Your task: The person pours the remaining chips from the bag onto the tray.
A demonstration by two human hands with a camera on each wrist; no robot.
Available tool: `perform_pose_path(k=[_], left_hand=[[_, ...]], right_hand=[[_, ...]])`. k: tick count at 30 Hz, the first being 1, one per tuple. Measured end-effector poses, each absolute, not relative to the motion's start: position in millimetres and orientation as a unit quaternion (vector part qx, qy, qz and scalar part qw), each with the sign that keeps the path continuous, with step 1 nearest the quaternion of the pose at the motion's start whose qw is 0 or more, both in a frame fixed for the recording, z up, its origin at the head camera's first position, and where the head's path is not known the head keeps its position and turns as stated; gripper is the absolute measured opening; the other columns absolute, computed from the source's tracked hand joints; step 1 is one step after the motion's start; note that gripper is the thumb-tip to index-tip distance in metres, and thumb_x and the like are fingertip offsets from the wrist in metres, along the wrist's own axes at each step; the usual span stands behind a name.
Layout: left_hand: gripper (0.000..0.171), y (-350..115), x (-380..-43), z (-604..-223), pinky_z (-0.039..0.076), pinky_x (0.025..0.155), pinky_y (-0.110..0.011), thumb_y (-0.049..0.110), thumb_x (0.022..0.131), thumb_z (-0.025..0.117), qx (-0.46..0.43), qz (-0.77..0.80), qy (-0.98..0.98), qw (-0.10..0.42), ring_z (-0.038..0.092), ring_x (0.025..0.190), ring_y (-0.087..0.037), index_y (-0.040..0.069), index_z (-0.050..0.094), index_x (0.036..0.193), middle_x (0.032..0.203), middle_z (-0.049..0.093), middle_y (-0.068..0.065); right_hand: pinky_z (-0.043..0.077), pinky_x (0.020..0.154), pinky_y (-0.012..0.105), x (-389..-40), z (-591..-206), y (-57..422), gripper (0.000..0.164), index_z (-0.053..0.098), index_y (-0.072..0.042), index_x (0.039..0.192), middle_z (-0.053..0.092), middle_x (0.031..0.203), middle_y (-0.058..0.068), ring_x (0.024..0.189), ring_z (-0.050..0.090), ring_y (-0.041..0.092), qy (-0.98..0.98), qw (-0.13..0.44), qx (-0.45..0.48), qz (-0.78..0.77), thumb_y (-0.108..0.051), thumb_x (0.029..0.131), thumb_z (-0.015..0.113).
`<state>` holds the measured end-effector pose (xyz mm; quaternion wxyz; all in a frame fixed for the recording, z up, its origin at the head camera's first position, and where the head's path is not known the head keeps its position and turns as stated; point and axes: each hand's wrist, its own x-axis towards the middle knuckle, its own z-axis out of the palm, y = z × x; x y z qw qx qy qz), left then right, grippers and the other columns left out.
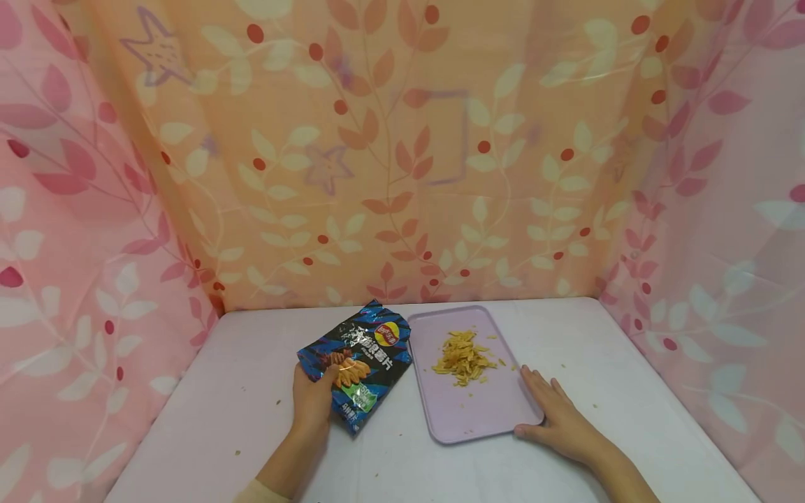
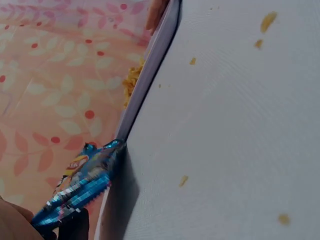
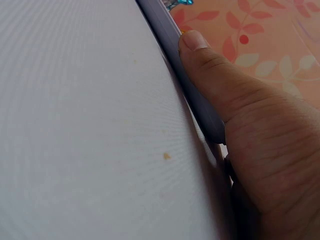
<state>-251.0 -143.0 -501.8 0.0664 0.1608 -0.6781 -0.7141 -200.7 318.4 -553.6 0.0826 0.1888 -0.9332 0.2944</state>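
Note:
My left hand point(image 1: 312, 402) grips a blue and black chip bag point(image 1: 371, 342) by its lower left side, thumb on the printed front. The bag is tilted, and its upper right side is beside the tray's left edge. In the left wrist view the crinkled bag point(image 2: 82, 185) is held at the lower left. A shallow lilac tray point(image 1: 453, 419) lies on the table with a heap of yellow chip pieces point(image 1: 464, 358) in it. My right hand point(image 1: 560, 417) rests at the tray's lower right corner, fingers extended. Its thumb point(image 3: 210, 70) lies against the rim in the right wrist view.
Small crumbs point(image 1: 278, 402) lie scattered over the white table point(image 1: 207, 419), also to the right of the tray. An orange floral curtain point(image 1: 402, 154) hangs behind the table, with pink floral curtains point(image 1: 63, 209) on both sides.

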Motion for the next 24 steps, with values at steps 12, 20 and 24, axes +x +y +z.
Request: perform_pose_path(k=[12,20,24], left_hand=[[0.069,-159,-235,-488,0.053,0.1,-0.038,0.041,0.103,0.06,0.146,-0.648,-0.746,0.047,0.056,0.126,-0.031,0.01,0.027,0.155,0.148,0.045,-0.018],[0.064,-185,-224,-491,0.06,0.081,-0.032,0.03,0.103,0.063,0.103,-0.637,-0.764,0.011,0.07,0.105,-0.027,0.008,0.032,0.154,0.14,0.051,-0.03],[0.061,-192,-217,-490,0.061,0.08,-0.037,0.02,0.102,0.064,0.08,-0.634,-0.769,-0.007,0.074,0.096,-0.027,0.004,0.034,0.152,0.136,0.055,-0.034]], right_hand=[[-0.01,0.124,0.025,-201,-555,320,0.112,0.023,-0.012,0.164,0.028,0.166,0.019,0.149,0.027,0.049,-0.934,0.077,0.186,0.294,-0.057,0.079,0.081],[-0.008,0.127,0.037,-201,-555,320,0.112,0.021,-0.015,0.164,0.025,0.167,0.02,0.151,0.024,0.049,-0.934,0.065,0.178,0.304,-0.058,0.079,0.08],[-0.006,0.127,0.043,-201,-555,320,0.113,0.022,-0.015,0.164,0.025,0.167,0.019,0.151,0.023,0.049,-0.934,0.06,0.173,0.308,-0.059,0.079,0.08]])
